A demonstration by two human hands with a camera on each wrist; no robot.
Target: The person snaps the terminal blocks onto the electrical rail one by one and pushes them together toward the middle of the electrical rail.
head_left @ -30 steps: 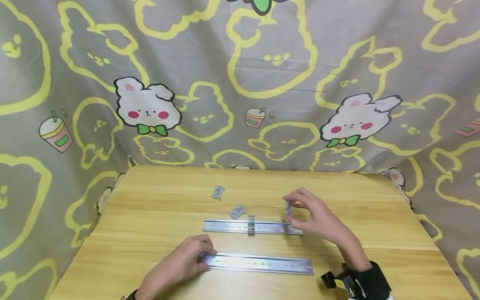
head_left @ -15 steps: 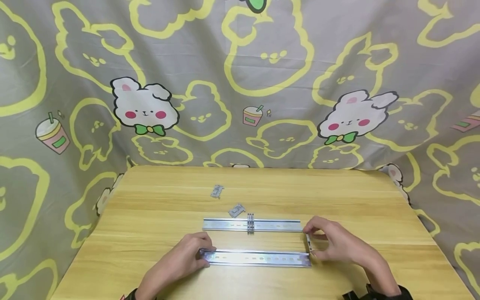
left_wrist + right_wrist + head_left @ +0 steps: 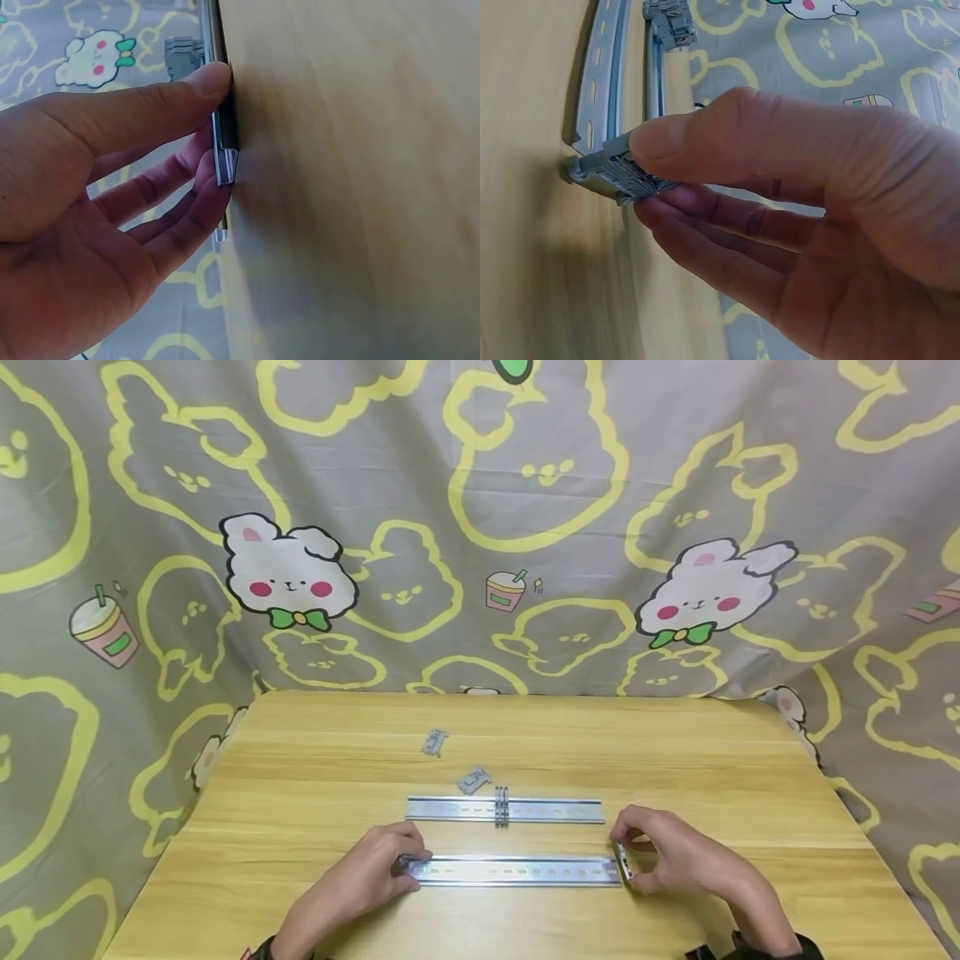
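In the head view my left hand point(image 3: 375, 867) pinches the left end of the nearer slotted metal DIN rail point(image 3: 517, 871). The left wrist view shows the thumb on one side of that rail point(image 3: 227, 161) and fingers on the other. At its right end, my right hand point(image 3: 678, 852) holds a thin grey terminal block point(image 3: 623, 864) between thumb and fingers. Seen from the right wrist, the block point(image 3: 626, 171) stands across the end of the rail point(image 3: 604, 71); whether it is hooked on cannot be told.
Behind lies a second DIN rail point(image 3: 558, 811), parallel, with a few grey terminal blocks point(image 3: 501, 807) clipped near its middle. Two loose grey blocks lie flat beyond it, one closer point(image 3: 474, 781) and one farther back point(image 3: 434, 742). A patterned curtain point(image 3: 420, 485) surrounds the wooden table point(image 3: 300, 760).
My right hand has brought the terminal block from over the far rail's right end toward me, to the near rail's right end. The left hand keeps its hold on the rail.
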